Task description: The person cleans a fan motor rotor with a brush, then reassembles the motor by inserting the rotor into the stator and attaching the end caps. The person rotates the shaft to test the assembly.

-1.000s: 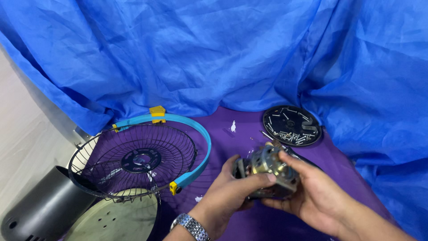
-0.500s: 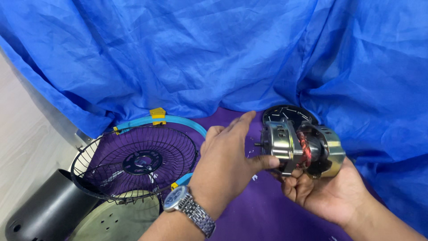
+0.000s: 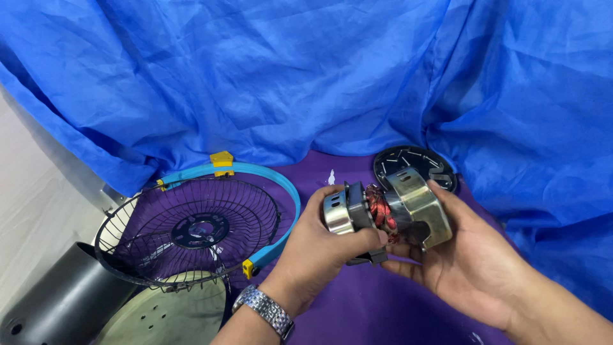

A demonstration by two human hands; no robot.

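Observation:
Both hands hold a small fan motor [image 3: 388, 214] above the purple cloth: silver end cap at left, copper windings in the middle, brass-coloured bracket at right. My left hand [image 3: 319, 252], with a metal watch on its wrist, grips the silver end and the black part under it. My right hand [image 3: 469, 262] cups the bracket end from below and behind.
A black wire fan guard [image 3: 191, 233] with a light blue rim and yellow clips lies at left. Behind the motor sits a round black cover [image 3: 418, 163] holding several screws. A black cylinder [image 3: 60, 303] and a pale disc [image 3: 169, 316] are at bottom left. Blue cloth [image 3: 306, 76] drapes behind.
The motor was lifted and turned so its side with the windings faces me. My left hand went from an open touch at its front to a full grip.

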